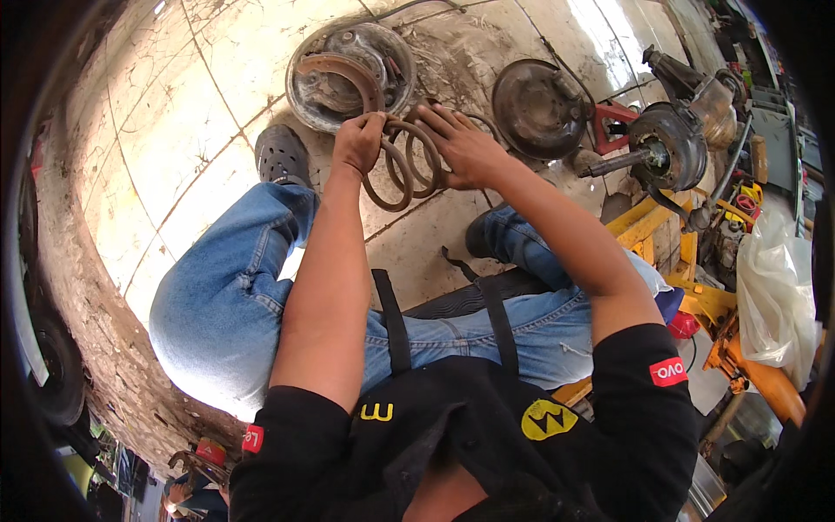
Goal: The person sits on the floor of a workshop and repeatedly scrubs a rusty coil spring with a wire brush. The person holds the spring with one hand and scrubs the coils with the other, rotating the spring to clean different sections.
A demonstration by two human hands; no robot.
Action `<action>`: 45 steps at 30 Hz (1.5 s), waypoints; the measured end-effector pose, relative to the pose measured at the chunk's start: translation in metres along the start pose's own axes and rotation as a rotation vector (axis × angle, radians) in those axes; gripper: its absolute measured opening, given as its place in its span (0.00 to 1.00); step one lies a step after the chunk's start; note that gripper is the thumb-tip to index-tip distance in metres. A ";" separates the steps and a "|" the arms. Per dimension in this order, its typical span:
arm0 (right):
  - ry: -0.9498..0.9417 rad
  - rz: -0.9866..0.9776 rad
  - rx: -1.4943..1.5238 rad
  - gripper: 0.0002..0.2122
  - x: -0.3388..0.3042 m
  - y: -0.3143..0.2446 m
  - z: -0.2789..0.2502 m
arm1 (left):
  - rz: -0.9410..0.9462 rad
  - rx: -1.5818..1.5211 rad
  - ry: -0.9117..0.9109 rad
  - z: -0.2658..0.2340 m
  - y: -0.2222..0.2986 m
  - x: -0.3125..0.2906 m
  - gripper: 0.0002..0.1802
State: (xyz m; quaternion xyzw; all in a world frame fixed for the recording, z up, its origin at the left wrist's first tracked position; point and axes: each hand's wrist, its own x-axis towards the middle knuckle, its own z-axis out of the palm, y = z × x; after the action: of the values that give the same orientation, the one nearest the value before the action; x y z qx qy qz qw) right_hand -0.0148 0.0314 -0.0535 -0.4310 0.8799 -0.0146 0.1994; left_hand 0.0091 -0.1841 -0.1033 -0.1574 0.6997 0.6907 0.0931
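My left hand point(359, 144) is closed around the upper left of a rusty brown coil spring point(409, 188), which hangs tilted over the floor between my shoes. On its other side, my right hand point(463, 146) lies against the coils with fingers stretched out. Just beyond the left hand is a round metal brake backing plate point(300, 97). A curved rusty brake shoe point(348, 68) lies across that plate, its near end close to my left fingers. The contact between my right palm and the spring is partly hidden.
Another dark round plate point(537, 109) lies on the tiled floor point(209, 113) to the right. Beyond it stands an axle with a hub point(665, 143) beside a red stand point(609, 126). Yellow metal frames point(648, 222) and a clear plastic bag point(774, 291) crowd the right side.
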 end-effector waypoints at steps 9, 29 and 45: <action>-0.131 -0.222 -0.150 0.41 -0.060 0.000 0.010 | -0.039 0.125 -0.081 -0.003 -0.010 0.006 0.21; 0.036 0.082 -0.145 0.27 -0.048 -0.019 0.039 | -0.261 -0.184 0.257 0.012 -0.009 0.017 0.22; 0.517 0.574 1.528 0.26 -0.003 0.001 0.025 | -0.557 -0.433 0.307 0.010 -0.012 0.018 0.19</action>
State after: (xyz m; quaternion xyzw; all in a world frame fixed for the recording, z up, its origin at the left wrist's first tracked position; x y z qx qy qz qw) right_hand -0.0048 0.0374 -0.0754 0.0781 0.7214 -0.6504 0.2244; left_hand -0.0046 -0.1757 -0.1207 -0.4590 0.4739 0.7391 0.1361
